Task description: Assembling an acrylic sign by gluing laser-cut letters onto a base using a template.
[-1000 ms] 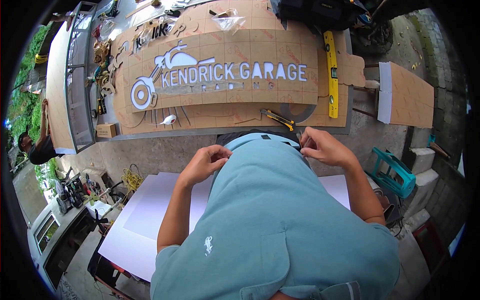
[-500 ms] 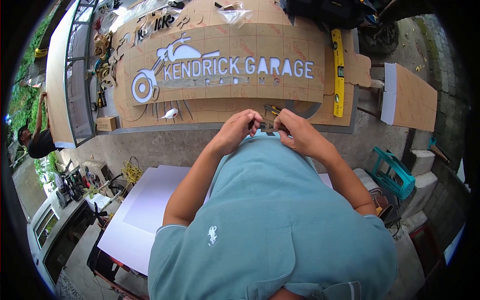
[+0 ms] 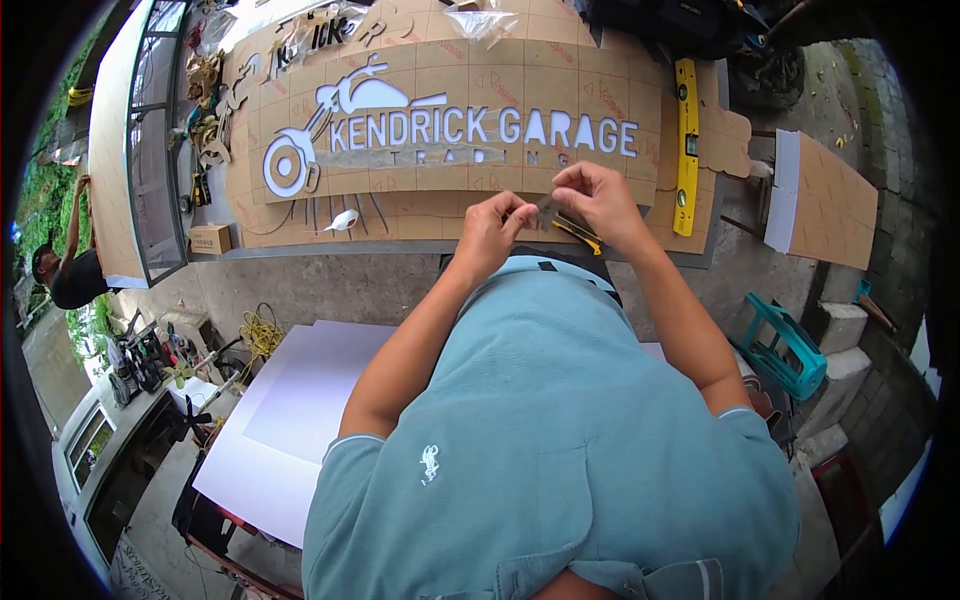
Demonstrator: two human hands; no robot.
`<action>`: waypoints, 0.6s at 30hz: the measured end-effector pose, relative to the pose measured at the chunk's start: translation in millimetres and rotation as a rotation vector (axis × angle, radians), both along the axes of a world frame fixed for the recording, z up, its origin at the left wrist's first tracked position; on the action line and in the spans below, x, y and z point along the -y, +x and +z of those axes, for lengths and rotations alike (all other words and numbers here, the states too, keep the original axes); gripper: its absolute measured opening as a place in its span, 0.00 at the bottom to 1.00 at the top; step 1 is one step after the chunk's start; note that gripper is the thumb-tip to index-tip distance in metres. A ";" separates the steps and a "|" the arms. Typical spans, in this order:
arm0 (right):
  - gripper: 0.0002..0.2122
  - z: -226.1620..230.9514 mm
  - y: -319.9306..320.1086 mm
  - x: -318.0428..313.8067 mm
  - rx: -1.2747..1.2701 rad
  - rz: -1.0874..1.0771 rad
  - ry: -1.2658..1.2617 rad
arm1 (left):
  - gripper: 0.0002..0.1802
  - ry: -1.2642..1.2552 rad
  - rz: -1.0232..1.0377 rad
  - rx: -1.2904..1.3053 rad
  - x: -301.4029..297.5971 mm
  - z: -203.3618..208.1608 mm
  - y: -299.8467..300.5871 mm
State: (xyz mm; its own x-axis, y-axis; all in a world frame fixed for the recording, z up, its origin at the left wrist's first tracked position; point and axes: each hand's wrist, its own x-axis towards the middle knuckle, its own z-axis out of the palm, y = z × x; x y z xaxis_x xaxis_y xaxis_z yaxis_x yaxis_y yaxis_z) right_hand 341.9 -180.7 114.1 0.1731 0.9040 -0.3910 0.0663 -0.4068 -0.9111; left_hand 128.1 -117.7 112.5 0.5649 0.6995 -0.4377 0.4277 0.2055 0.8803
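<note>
My left hand [image 3: 494, 232] is closed in a pinch at the near edge of the worktable. My right hand [image 3: 604, 204] pinches above the lower edge of the sign panel, a little farther forward. A small, thin dark piece [image 3: 545, 212] shows faintly between the fingertips; its kind is too small to tell. Just under my right hand lies a yellow and black utility knife [image 3: 577, 236]. Beyond both hands is the brown paper-covered sign panel [image 3: 590, 80], with white cut-out lettering and a motorcycle shape. A strip of clear film runs across its lower row of small letters.
A yellow spirit level [image 3: 686, 150] lies to the right of the panel. At the left are a small cardboard box [image 3: 210, 239], a white oval tool [image 3: 343, 221] and paper scraps [image 3: 208, 140]. A teal stool [image 3: 785, 350] stands at right. Another person [image 3: 75, 270] holds a board far left.
Both hands have moved forward, away from my body. My right hand has risen over the panel's edge, leaving the utility knife in fuller view. The view has shifted slightly.
</note>
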 end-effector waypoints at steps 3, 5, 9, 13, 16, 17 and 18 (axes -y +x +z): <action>0.08 -8.2 6.5 -20.8 -0.119 -0.003 -0.080 | 0.16 0.020 0.017 -0.118 -9.1 2.0 2.8; 0.07 -12.4 13.5 -37.4 -0.112 -0.010 -0.082 | 0.18 0.040 0.019 -0.207 -15.2 -4.9 -1.4; 0.06 -45.6 46.6 -73.1 0.060 -0.011 -0.022 | 0.12 0.002 0.111 -0.190 -13.8 -20.4 -19.7; 0.07 -65.9 58.6 -110.2 0.333 0.029 -0.021 | 0.11 0.010 0.094 -0.170 -4.2 -43.0 -51.3; 0.08 -89.6 54.3 -126.8 0.404 0.118 -0.014 | 0.16 -0.029 0.096 -0.113 -1.0 -48.4 -63.1; 0.08 -97.8 53.3 -130.1 0.390 0.115 0.023 | 0.18 -0.053 0.079 -0.112 -1.8 -47.3 -64.3; 0.08 -101.9 51.8 -134.4 0.389 0.119 0.022 | 0.20 -0.075 0.066 -0.112 -2.7 -44.9 -64.7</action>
